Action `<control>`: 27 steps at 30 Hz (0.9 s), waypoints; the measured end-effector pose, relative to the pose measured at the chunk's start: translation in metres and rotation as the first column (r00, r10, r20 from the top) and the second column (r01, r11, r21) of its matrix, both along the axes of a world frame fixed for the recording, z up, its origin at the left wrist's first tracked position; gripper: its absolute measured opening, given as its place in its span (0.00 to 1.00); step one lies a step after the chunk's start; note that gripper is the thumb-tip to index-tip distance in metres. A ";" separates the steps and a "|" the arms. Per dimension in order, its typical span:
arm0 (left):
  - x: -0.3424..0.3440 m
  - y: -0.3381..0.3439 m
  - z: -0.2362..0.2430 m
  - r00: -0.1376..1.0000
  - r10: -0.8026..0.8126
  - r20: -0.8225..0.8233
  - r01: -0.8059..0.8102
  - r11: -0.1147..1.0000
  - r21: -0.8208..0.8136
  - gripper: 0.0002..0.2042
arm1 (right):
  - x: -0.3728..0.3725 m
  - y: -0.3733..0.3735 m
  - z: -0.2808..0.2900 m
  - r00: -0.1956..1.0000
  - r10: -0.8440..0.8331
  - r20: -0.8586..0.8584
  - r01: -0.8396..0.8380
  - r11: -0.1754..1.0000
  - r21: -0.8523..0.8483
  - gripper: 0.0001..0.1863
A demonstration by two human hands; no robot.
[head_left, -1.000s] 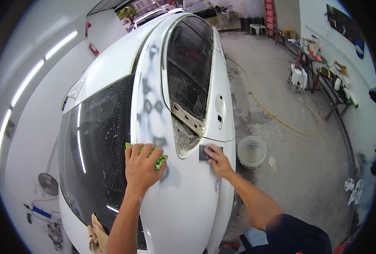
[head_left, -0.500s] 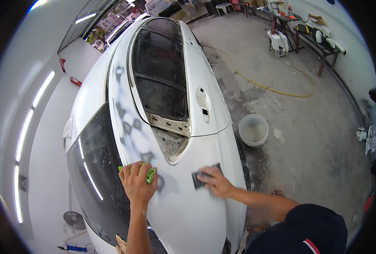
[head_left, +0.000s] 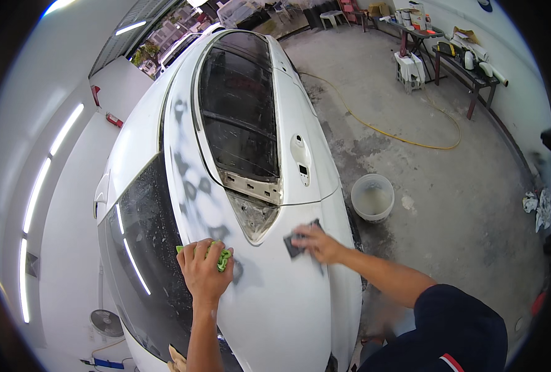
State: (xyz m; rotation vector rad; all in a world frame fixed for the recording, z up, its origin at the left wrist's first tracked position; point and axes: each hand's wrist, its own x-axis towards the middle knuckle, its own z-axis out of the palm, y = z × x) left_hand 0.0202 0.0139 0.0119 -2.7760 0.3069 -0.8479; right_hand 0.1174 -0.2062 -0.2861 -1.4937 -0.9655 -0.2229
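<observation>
My left hand (head_left: 204,273) is closed around a crumpled green cloth (head_left: 224,258) and rests on the white car body (head_left: 281,316), by the edge of the dark rear glass (head_left: 154,248). Flat against the rear panel, a dark grey sheet of sandpaper (head_left: 292,247) lies under the slightly blurred fingers of my right hand (head_left: 320,243). Whether a block backs the sheet is hidden. Dark and grey sanded patches (head_left: 195,186) mark the pillar beside the side window (head_left: 238,111). Ahead of my right hand sits a bare triangular window recess (head_left: 255,217).
On the concrete floor right of the car stands a whitish bucket (head_left: 373,197) with cloudy liquid. A yellow hose (head_left: 405,143) curves across the floor. Farther right, a bench (head_left: 471,71) and a table (head_left: 415,30) hold supplies. A fan (head_left: 106,322) stands at the lower left.
My right hand has slid the sandpaper a little forward along the panel, and the sheet has turned slightly. My left hand keeps its place with the green cloth.
</observation>
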 end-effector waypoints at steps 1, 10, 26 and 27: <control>0.000 0.000 0.000 1.000 -0.001 0.014 0.001 1.000 0.004 0.11 | 0.017 0.001 0.004 0.989 -0.101 -0.107 0.105 0.994 0.038 0.32; 0.001 -0.002 0.002 1.000 -0.007 0.016 0.007 1.000 0.016 0.12 | -0.011 -0.006 -0.002 0.992 0.043 0.117 -0.031 0.994 -0.104 0.32; 0.004 0.000 -0.002 0.999 -0.011 -0.046 0.013 0.999 0.032 0.12 | -0.015 0.009 0.017 0.976 -0.180 -0.122 0.174 0.983 -0.054 0.25; 0.004 0.000 -0.003 0.997 -0.032 -0.076 0.034 0.999 0.024 0.11 | -0.037 0.009 0.015 0.992 -0.117 -0.039 0.116 0.993 -0.022 0.26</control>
